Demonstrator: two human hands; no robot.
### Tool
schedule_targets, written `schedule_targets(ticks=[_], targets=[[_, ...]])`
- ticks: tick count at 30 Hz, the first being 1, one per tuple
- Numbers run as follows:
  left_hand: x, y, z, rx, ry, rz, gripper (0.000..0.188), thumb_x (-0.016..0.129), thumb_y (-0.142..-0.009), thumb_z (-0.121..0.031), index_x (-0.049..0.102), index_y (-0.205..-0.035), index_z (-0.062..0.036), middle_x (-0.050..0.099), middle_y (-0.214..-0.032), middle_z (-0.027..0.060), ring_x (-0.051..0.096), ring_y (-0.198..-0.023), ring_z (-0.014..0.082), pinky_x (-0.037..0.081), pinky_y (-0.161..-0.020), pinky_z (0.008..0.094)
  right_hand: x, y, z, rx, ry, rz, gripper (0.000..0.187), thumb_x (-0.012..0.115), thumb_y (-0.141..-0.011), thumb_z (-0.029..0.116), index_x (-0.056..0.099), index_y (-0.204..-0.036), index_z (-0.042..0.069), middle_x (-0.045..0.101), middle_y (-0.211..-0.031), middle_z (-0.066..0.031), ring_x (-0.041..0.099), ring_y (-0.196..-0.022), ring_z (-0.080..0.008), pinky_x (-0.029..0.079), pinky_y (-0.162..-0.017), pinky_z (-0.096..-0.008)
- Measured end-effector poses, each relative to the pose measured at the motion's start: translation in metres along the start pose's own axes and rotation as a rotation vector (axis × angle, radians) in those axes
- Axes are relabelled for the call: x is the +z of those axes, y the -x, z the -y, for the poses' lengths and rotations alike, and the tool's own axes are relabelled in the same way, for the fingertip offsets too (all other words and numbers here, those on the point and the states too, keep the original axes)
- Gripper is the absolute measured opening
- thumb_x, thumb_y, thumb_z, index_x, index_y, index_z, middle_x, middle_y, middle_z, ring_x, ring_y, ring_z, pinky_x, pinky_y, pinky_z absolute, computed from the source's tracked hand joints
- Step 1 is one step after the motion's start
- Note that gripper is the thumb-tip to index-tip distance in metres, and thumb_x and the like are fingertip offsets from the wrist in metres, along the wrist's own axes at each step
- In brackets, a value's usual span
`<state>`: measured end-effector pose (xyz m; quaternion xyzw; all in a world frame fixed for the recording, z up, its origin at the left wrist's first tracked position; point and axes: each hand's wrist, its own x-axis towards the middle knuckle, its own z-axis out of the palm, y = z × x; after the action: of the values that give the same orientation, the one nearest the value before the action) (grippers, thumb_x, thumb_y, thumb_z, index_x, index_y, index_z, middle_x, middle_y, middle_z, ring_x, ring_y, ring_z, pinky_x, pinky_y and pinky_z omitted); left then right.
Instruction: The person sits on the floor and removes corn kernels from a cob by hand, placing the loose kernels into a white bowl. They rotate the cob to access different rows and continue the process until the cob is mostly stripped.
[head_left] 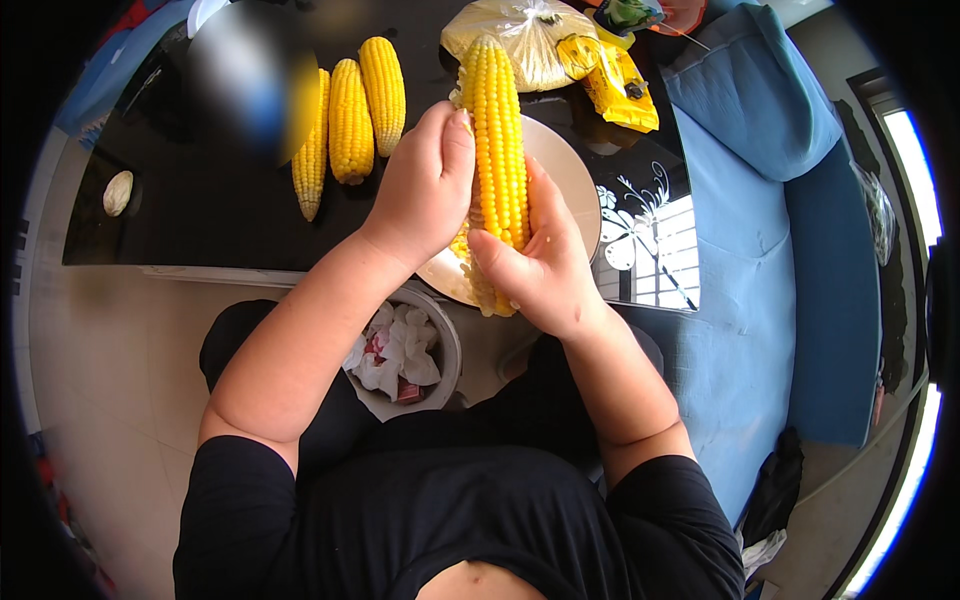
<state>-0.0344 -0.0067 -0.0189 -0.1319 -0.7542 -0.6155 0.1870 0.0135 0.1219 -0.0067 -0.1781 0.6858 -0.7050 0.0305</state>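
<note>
Upright over a pale plate (572, 175) I hold a yellow ear of corn (497, 140) in both hands. My left hand (425, 185) is closed against its left side, the thumb pressed to the kernels near the upper half. Lower down, my right hand (545, 262) wraps the right side, with its thumb across the front. Along the ear's left and lower edge a strip looks stripped of kernels. Loose kernels (460, 245) lie on the plate, partly hidden behind my hands.
Three more ears of corn (351, 125) lie on the black glossy table (230, 215). Farther back are a clear bag of yellowish contents (520, 45) and a yellow packet (620, 92). Below the table edge stands a bin (451, 350) holding crumpled tissue. A blue sofa (735, 300) is at right.
</note>
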Motion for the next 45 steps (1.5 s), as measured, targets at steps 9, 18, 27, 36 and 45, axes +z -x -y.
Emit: schedule_targets(ticks=[9,18,27,36,45], targets=[[-0.003,-0.006,0.001,-0.168,0.270,-0.001,0.027,0.036,-0.093,-0.023,0.051,-0.096,0.0007,0.055,-0.075,0.0101,0.053,-0.068,0.0202,0.044,-0.064,0.0305,-0.001,-0.001,0.005,0.059,-0.068,-0.013,0.068,0.060,-0.075,0.007,0.023,-0.132,-0.006,0.045,-0.116,-0.0116,0.046,-0.106,-0.0156,0.039,-0.090,-0.0283],[-0.003,-0.008,0.000,-0.088,0.270,-0.004,0.031,0.039,-0.095,-0.031,0.050,-0.089,-0.0019,0.055,-0.073,0.0055,0.051,-0.065,0.0126,0.043,-0.061,0.0269,-0.004,0.001,0.003,0.010,0.171,0.034,0.071,0.062,-0.076,0.009,0.023,-0.133,-0.005,0.044,-0.117,-0.0105,0.045,-0.107,-0.0155,0.037,-0.093,-0.0282],[-0.002,-0.006,0.002,-0.025,0.080,-0.038,0.029,0.036,-0.095,-0.025,0.050,-0.094,0.0009,0.058,-0.077,0.0151,0.057,-0.068,0.0245,0.045,-0.064,0.0325,0.003,0.005,0.002,0.054,0.016,0.007,0.071,0.060,-0.075,0.007,0.021,-0.133,-0.005,0.042,-0.118,-0.0110,0.044,-0.107,-0.0156,0.037,-0.091,-0.0280],[-0.007,-0.009,0.000,-0.305,0.495,0.037,0.033,0.037,-0.095,-0.030,0.052,-0.094,-0.0009,0.055,-0.078,0.0055,0.052,-0.068,0.0129,0.043,-0.065,0.0263,-0.001,0.001,0.007,0.066,-0.031,-0.042,0.069,0.059,-0.074,0.005,0.023,-0.132,-0.006,0.046,-0.112,-0.0114,0.049,-0.099,-0.0151,0.042,-0.086,-0.0279],[-0.009,-0.012,0.005,-0.236,0.361,0.024,0.034,0.037,-0.095,-0.031,0.053,-0.091,-0.0018,0.053,-0.072,0.0028,0.049,-0.064,0.0112,0.043,-0.062,0.0251,-0.002,0.006,0.003,-0.027,0.276,0.054,0.074,0.061,-0.074,0.005,0.020,-0.134,-0.005,0.041,-0.121,-0.0123,0.043,-0.111,-0.0167,0.036,-0.095,-0.0282]])
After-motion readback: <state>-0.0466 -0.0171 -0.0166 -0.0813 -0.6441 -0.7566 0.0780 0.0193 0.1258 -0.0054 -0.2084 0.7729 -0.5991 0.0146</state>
